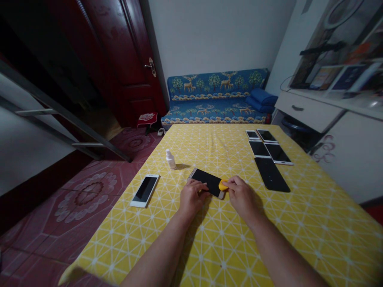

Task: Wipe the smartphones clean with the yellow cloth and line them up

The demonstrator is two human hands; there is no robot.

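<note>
- Down the head view, your left hand (191,198) rests palm-down, fingers together and not pinching, on the near edge of the black-screened phone (208,181), which lies on the bench (227,247).
- Your right hand (241,198) pinches a yellow plastic scraper (223,185) against the phone's right end.
- Left of them stand a small white spray bottle (170,159) and, farther left, a white smartphone (145,191).
- Far right, five more phones (259,148) lie grouped.
</note>
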